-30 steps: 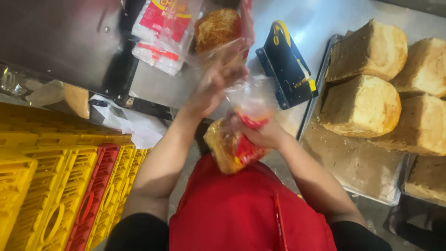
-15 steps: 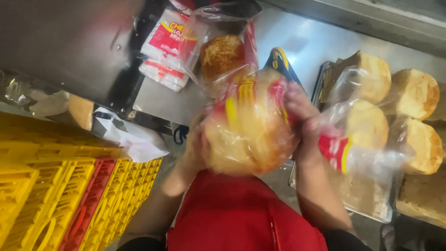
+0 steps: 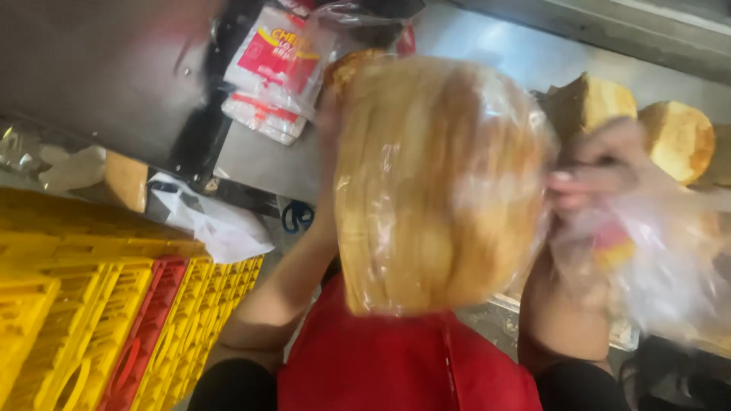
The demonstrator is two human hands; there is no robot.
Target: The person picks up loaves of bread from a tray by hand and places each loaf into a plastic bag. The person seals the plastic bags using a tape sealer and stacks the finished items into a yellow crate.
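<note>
Steel counter unchanged; bagged loaf raised closer; right hand gripping bag.

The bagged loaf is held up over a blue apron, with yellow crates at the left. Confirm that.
Not quite: the apron is red, not blue, as the head view shows. The rest holds: the bagged loaf is held up over it, and yellow crates sit at the left.

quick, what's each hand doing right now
Left hand: mostly hidden behind the bagged bread loaf, seems to support it; grip cannot be told.
Right hand: fingers closed on the loaf's clear plastic bag end.
</note>
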